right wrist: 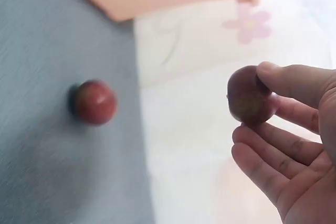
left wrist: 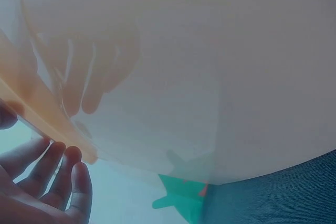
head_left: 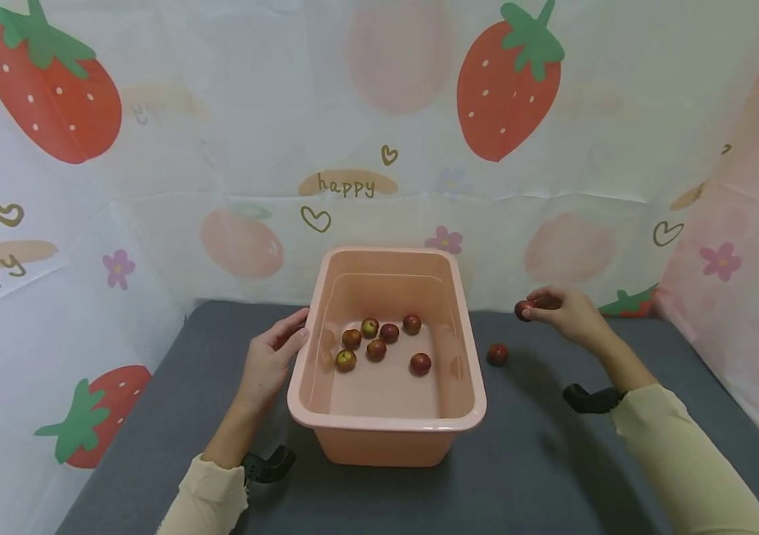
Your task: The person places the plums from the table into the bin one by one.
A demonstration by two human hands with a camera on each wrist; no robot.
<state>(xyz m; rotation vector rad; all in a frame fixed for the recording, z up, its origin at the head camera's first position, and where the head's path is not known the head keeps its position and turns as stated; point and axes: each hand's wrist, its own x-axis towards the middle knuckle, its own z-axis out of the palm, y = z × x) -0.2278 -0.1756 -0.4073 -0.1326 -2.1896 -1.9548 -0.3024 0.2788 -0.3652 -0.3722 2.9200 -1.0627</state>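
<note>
A pink plastic basin [head_left: 379, 444] stands on the grey table, with several red and yellowish-green plums [head_left: 376, 350] lying on its floor. At its left side, my left hand [head_left: 274, 358] grips the rim [left wrist: 63, 129], thumb on one side and fingers on the other. To the right of the basin my right hand [head_left: 569, 316] pinches a dark red plum [right wrist: 249, 95] between thumb and fingers, held up above the table. Another red plum [head_left: 497, 354] lies on the table between the basin and my right hand.
The grey tabletop [head_left: 520, 475] extends around the basin. Behind it hangs a pale cloth [head_left: 252, 148] printed with strawberries, hearts and flowers, reaching the table's back edge. Dark wrist mounts [head_left: 271, 466] stick out from both forearms.
</note>
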